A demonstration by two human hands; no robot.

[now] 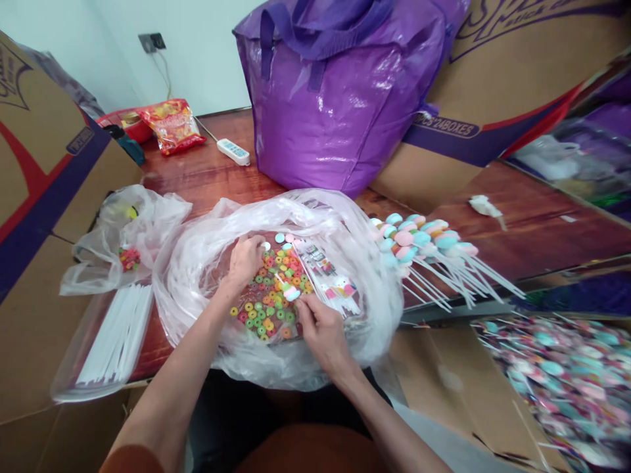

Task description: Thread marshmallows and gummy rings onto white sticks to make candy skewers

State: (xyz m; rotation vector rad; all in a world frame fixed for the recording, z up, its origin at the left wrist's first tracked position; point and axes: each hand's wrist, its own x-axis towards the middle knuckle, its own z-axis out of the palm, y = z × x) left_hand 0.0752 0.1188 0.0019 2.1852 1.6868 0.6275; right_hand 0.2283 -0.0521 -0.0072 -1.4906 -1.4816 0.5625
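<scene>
My right hand (323,328) pinches a candy skewer (290,293), with pale blue, white and green pieces near its tip. My left hand (246,259) reaches to the far side of the plastic bag, its fingertips closed at a white round candy (266,246). Whether that candy is lifted I cannot tell. Between the hands lie many small ring candies (269,305) in green, yellow, orange and red. Pink and blue round candies (280,238) sit just beyond them. The large clear plastic bag (192,263) is rolled open around everything.
White sticks (118,332) lie in a tray at left, beside a small plastic bag (128,220). Finished skewers (424,240) are piled at right; more fill a box (566,381) below. A purple bag (335,125) and cartons (537,79) stand behind. Printed packets (320,259) lie inside the rolled bag.
</scene>
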